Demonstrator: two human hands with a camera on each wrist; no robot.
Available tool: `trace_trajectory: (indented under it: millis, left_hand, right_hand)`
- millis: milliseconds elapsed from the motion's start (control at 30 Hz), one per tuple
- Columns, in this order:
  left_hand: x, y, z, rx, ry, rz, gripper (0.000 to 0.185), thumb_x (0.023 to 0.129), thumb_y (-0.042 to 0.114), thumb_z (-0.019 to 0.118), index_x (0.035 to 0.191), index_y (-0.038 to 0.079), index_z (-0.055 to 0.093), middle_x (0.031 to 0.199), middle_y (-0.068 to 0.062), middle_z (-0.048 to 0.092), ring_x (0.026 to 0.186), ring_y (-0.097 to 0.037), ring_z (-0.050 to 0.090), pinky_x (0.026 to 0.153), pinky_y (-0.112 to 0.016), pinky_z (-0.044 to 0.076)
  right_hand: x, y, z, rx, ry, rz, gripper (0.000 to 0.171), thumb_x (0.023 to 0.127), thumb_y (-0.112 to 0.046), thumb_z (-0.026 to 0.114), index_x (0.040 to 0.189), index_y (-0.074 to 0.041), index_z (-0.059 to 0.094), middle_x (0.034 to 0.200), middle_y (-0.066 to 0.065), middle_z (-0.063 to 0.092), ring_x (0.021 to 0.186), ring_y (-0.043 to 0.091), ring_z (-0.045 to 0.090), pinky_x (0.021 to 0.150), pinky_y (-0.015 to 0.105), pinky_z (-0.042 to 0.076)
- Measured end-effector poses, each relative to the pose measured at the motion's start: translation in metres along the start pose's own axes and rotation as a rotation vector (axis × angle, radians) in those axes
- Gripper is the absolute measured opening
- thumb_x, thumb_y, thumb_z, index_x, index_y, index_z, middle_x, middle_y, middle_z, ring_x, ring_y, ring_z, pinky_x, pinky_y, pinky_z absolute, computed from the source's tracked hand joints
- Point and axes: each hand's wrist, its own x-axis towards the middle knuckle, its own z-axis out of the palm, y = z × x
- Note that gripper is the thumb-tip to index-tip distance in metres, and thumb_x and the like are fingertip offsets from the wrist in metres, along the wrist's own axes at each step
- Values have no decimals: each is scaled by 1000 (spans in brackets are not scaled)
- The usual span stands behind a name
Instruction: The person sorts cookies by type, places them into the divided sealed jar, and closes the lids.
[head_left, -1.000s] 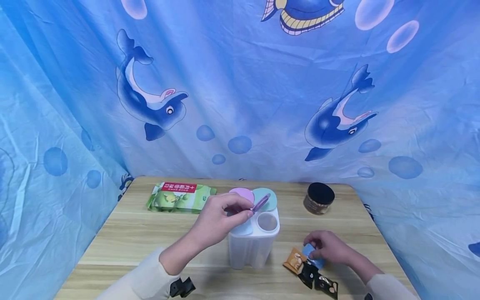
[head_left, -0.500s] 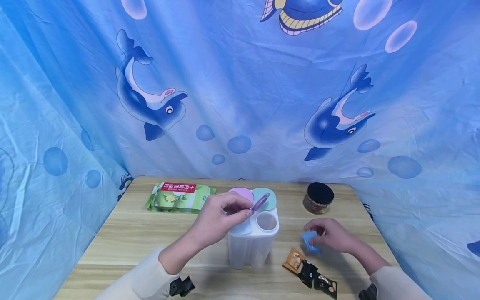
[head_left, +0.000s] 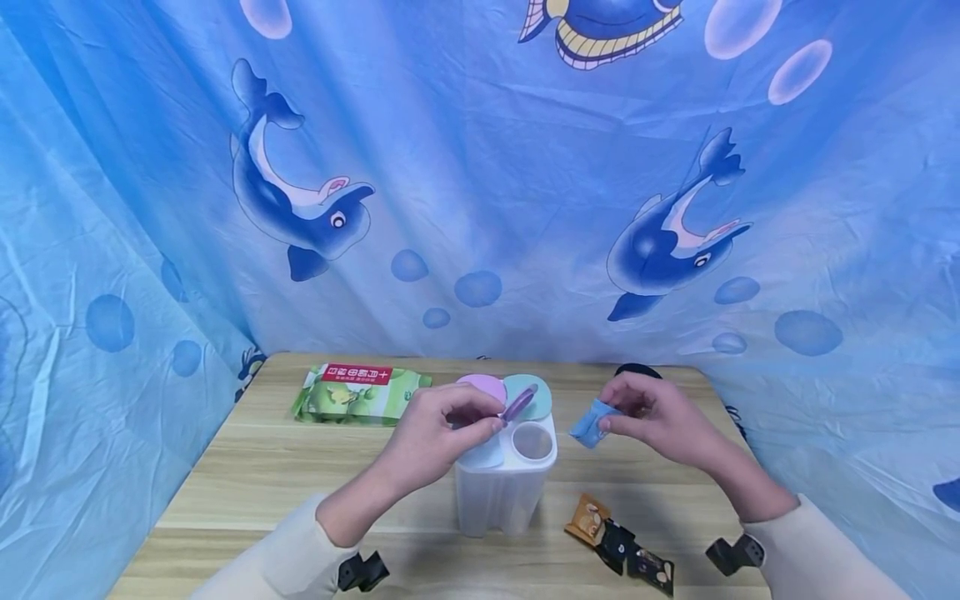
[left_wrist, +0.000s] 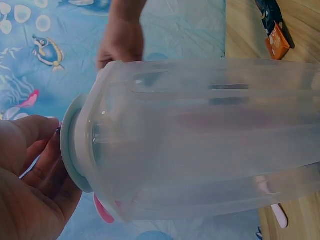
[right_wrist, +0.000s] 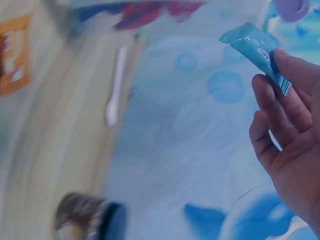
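Our right fingers [head_left: 611,423] pinch a blue packet [head_left: 587,424] by one end; it hangs in the air just right of the container [head_left: 504,492], level with its open round hole [head_left: 533,442], clear of the table [head_left: 247,475]. Right hand [head_left: 660,421] sits in front of the dark jar [head_left: 633,371], mostly hiding it. Left fingers [head_left: 480,417] curl around the purple flap lid [head_left: 520,404], tipping it up and back, we judge to keep that hole uncovered. Left hand [head_left: 435,437] rests over the container's top, which also steadies it. Pink [head_left: 482,387] and teal [head_left: 534,392] lids stand open behind. Three more packets [head_left: 618,546] lie on the table by the container's right foot. Green pack [head_left: 360,393] lies far left, well apart.
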Motion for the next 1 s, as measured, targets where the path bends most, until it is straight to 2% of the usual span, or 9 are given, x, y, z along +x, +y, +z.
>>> trace_trajectory:
  millis: [233,367,533,767,1000]
  left_hand:
    - [2,-1,0,9,-8,0,14,89,14,81,102,19,80,94,6,76,82,-10,69,76,-26,60]
    - [2,0,0,8,-9,3,15,89,13,80,102,19,80,94,6,76,83,-9,69,76,-26,60]
    - [2,0,0,-7,-10,7,14,89,12,80,102,18,80,94,5,76,82,-9,70,75,-26,61]
    - [1,1,0,-11,-13,7,14,90,12,79,103,17,80,94,5,77,83,-9,70,75,-26,61]
    - [0,2,-2,-11,-7,7,14,90,12,79,102,18,80,94,5,77,83,-9,71,76,-26,61]
  right_hand:
    - [12,-42,1,62,31,-130,21,89,-4,78,101,-17,67,88,-3,72,74,14,68,61,29,58]
    - [19,-55,9,101,20,-162,20,90,-4,77,101,-17,67,90,-2,71,75,15,68,60,29,57]
    - [26,-58,20,108,-15,-183,19,91,-5,77,101,-18,68,91,-3,71,76,14,65,61,28,56]
    - [32,-55,32,47,-55,-203,13,92,-13,78,101,-21,72,89,-8,72,75,10,64,61,26,54]
    - [35,-56,35,-13,-71,-280,13,92,-14,78,100,-23,75,90,-11,72,74,6,62,59,25,51]
